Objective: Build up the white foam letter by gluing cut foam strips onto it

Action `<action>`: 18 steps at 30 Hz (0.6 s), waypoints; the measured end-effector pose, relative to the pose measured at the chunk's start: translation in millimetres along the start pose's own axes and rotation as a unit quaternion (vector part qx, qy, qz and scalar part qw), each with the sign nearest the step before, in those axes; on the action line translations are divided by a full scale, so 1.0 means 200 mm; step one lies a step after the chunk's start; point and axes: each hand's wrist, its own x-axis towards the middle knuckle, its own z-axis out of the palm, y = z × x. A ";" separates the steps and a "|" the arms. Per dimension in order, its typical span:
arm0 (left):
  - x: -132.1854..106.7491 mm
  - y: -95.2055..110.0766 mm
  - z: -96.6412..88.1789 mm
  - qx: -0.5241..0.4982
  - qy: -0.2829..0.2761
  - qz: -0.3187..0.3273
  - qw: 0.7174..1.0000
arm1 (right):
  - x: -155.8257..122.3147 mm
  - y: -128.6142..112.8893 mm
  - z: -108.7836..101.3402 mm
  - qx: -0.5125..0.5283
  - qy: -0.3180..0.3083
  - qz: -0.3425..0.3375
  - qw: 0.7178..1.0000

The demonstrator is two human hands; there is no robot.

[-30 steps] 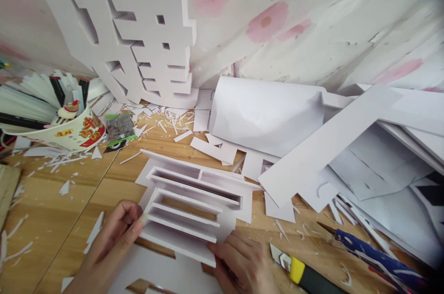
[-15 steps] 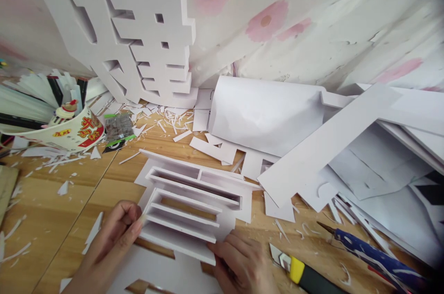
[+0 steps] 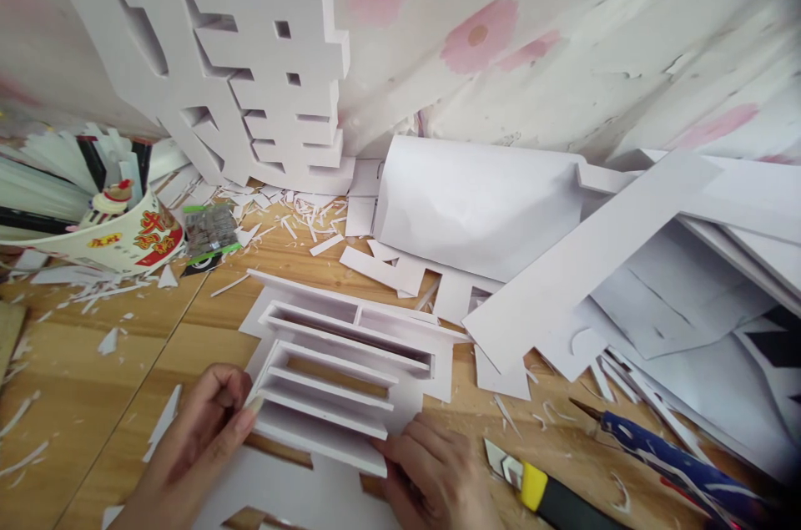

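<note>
the white board assembly (image 3: 341, 393) lies on the bench (image 3: 156, 371), between the two hands. it comprises a flat cut-out base with narrow strips mounted on edge in roughly parallel rows. the front strip (image 3: 319, 440) is the row nearest the person.

left hand (image 3: 204, 434): thumb and index finger are pinched on the left edge of the assembly, at the end of the front strip; the other fingers are curled. right hand (image 3: 438, 463): the fingers are bent, with tips touching the right end of the front strip. whether they clamp it or only press against it cannot be told.

a flat cut-out sheet (image 3: 281, 484) lies at the near edge of the view, below the front strip. the utility knife (image 3: 534, 484), blade exposed, lies to the right of the right hand. beyond it lies a blue tool (image 3: 669, 463) with a pointed tip.

a broad white strip (image 3: 576, 271) lies diagonally over other sheets at right. at rear left, a cut-out panel (image 3: 250, 50) stands upright; a printed tub (image 3: 128, 242) holds translucent sticks and black items.
</note>
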 end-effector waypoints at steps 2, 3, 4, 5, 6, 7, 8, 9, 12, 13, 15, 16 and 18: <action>0.00 0.01 0.01 -0.001 0.014 -0.001 1.000 | 0.00 -0.01 -0.01 0.005 -0.012 0.015 1.000; -0.01 0.02 0.02 -0.003 0.028 -0.003 1.000 | 0.00 -0.01 -0.02 0.010 -0.017 0.025 0.999; -0.01 0.03 0.03 -0.006 0.043 -0.004 0.999 | 0.00 -0.01 -0.03 0.014 -0.019 0.034 0.999; -0.02 0.04 0.04 -0.008 0.058 -0.005 0.998 | 0.00 -0.01 -0.05 0.017 -0.021 0.044 0.999; -0.03 0.06 0.05 -0.011 0.068 -0.007 0.998 | 0.00 -0.01 -0.06 0.017 -0.023 0.055 0.998; -0.03 0.07 0.06 -0.013 0.070 -0.009 0.997 | 0.00 -0.01 -0.08 0.017 -0.027 0.066 0.997; -0.03 0.07 0.07 -0.017 0.070 -0.014 0.997 | 0.00 -0.01 -0.09 0.017 -0.036 0.073 0.997; -0.03 0.07 0.07 -0.022 0.070 -0.019 0.997 | 0.00 0.00 -0.10 0.019 -0.047 0.077 0.996; -0.03 0.06 0.06 -0.035 0.058 -0.030 0.997 | 0.01 0.01 -0.11 0.030 -0.085 0.073 0.993; -0.02 0.06 0.05 -0.038 0.056 -0.030 0.997 | 0.01 0.02 -0.10 0.032 -0.092 0.069 0.993; -0.02 0.06 0.06 -0.041 0.062 -0.029 0.997 | 0.01 0.03 -0.09 0.032 -0.098 0.065 0.993; -0.02 0.06 0.06 -0.042 0.070 -0.028 0.996 | 0.00 0.03 -0.08 0.032 -0.098 0.064 0.993; -0.03 0.08 0.07 -0.046 0.083 -0.024 0.995 | 0.00 0.03 -0.06 0.030 -0.095 0.059 0.993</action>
